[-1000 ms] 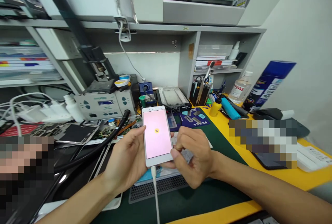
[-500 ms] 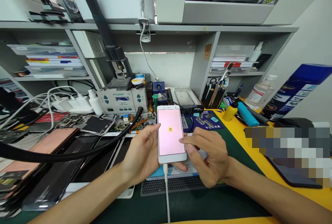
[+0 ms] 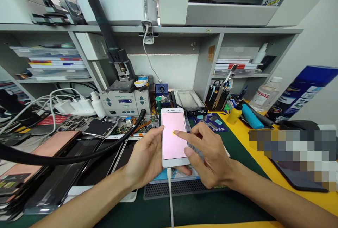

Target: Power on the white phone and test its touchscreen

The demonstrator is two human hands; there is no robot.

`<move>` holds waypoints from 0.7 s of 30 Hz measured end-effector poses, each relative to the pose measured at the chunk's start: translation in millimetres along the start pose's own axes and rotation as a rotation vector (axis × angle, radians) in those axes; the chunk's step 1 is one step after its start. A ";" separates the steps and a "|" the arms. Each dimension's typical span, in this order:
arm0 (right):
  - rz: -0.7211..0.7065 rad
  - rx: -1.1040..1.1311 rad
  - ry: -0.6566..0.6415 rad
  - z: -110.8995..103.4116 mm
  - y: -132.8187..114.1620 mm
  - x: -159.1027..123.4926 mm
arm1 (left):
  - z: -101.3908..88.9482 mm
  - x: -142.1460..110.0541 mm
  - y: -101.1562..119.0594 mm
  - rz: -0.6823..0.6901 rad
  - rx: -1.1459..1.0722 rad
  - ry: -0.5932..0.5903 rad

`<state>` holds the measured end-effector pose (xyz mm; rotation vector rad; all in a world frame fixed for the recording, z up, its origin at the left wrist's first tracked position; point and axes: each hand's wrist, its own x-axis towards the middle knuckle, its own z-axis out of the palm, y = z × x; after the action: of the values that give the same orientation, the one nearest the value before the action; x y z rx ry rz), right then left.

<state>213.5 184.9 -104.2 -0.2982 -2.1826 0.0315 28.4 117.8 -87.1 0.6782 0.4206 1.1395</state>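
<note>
There are two hands: one left hand (image 3: 145, 157) and one right hand (image 3: 211, 157). Between them is one white phone (image 3: 173, 140), with one white cable (image 3: 170, 192). At the far right I count one blue spray can (image 3: 301, 94), one clear bottle (image 3: 265, 94) and one yellow bottle (image 3: 234, 115). At the far left stand one grey station (image 3: 120, 104) and one white bottle (image 3: 97, 105). The stacked devices (image 3: 39, 157) at the near left are several, but their exact number is not clear.
</note>
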 end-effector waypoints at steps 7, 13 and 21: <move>0.014 0.005 -0.037 0.5 0.9 0.3 | -3.3 0.1 -1.5 0.000 0.007 -0.012; 0.016 0.006 -0.035 1.7 1.1 -2.6 | -2.9 0.0 -0.2 0.013 0.010 -0.009; 0.030 -0.062 -0.039 1.3 1.9 -0.1 | -4.3 -0.4 -1.7 0.012 0.002 -0.013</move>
<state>212.9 186.8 -105.3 -0.3677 -2.2206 -0.0137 26.7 118.3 -91.4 0.6904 0.4074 1.1452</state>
